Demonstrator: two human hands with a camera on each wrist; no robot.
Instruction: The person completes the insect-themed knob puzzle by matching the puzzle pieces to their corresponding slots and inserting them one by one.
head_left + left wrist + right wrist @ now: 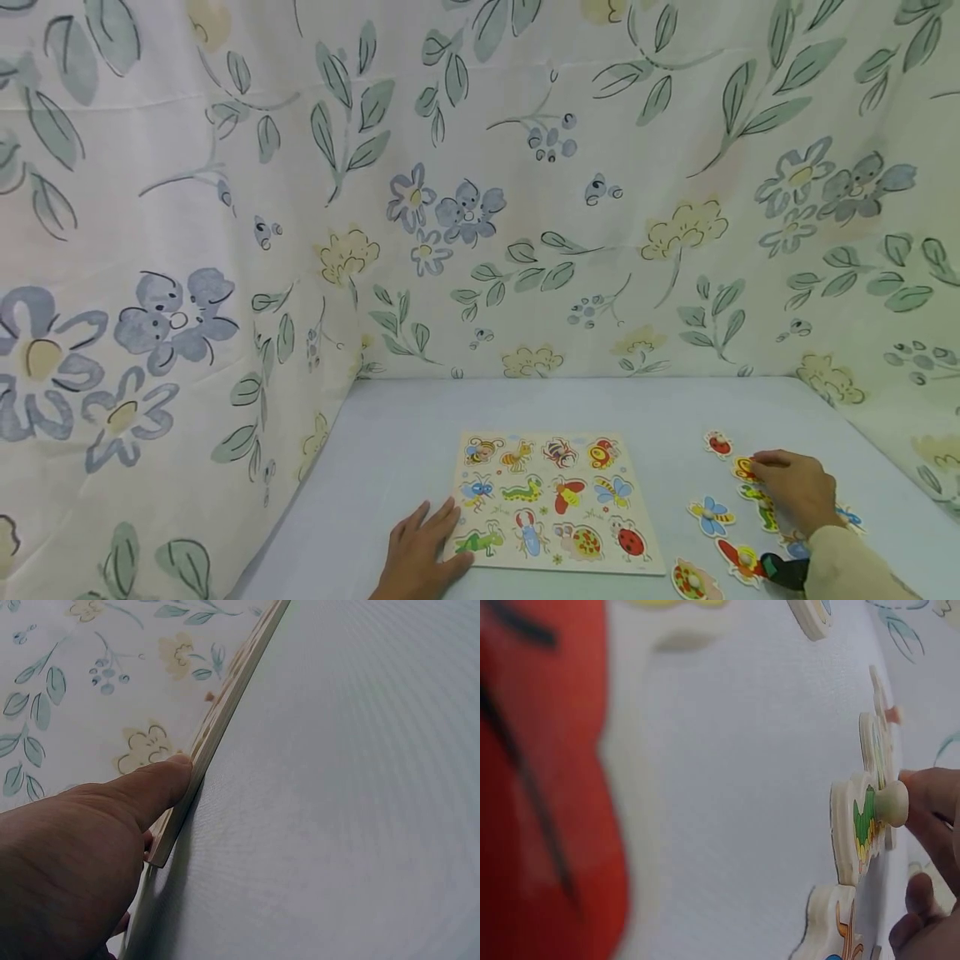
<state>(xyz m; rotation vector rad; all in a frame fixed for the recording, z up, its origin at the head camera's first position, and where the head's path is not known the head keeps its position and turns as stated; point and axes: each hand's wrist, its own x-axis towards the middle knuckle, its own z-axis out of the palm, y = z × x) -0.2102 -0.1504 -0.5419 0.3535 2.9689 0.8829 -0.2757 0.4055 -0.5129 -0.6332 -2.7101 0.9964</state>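
Note:
A wooden insect puzzle board (551,505) lies flat on the table. My left hand (425,552) rests at its near left corner, the fingers along the left edge and the thumb at the front edge. In the left wrist view, the thumb (161,784) lies straight against the board's side (225,724). My right hand (798,487) reaches over the loose pieces, fingertips at a red and yellow insect piece (744,468). Beside it lies the caterpillar piece (763,507), its knob (892,804) overlapping my fingertips in the right wrist view. I cannot tell whether the fingers pinch a knob.
More knobbed pieces lie around the right hand: a ladybug (718,443), a dragonfly (711,517), a red-winged insect (738,560) and a snail (692,579). A dark band (783,572) sits at the right wrist. Floral cloth (525,208) hangs behind the white table (360,475).

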